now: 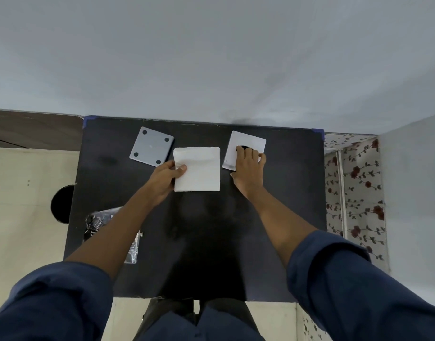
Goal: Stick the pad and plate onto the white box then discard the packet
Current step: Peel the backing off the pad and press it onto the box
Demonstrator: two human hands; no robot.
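1. A black table point(273, 217) fills the middle of the frame, and 2 arms in dark blue sleeves point(359, 286) reach onto it from the bottom edge.
2. The white box point(199, 171) lies flat in the upper centre of the table, between the 2 hands.
3. The left hand point(166, 179) holds the left edge of the white box: the thumb lies on the top face and the other fingers go around the side, so it pinches the box edge.
4. The grey plate point(151, 146) lies flat at the upper left of the box, slightly turned. It has 4 dark round spots, 1 near each corner. Its lower right corner is just beside the upper left corner of the box; I cannot tell if they touch.
5. The white square pad point(246, 143) lies to the upper right of the box, also slightly turned, with a dark patch near its middle.
6. The right hand point(247, 168) rests on the lower part of the pad, palm down, fingers close together, their tips at the dark patch.
7. The clear crumpled packet point(100, 220) lies at the left edge of the table, in the lower left, partly hidden under the left forearm.
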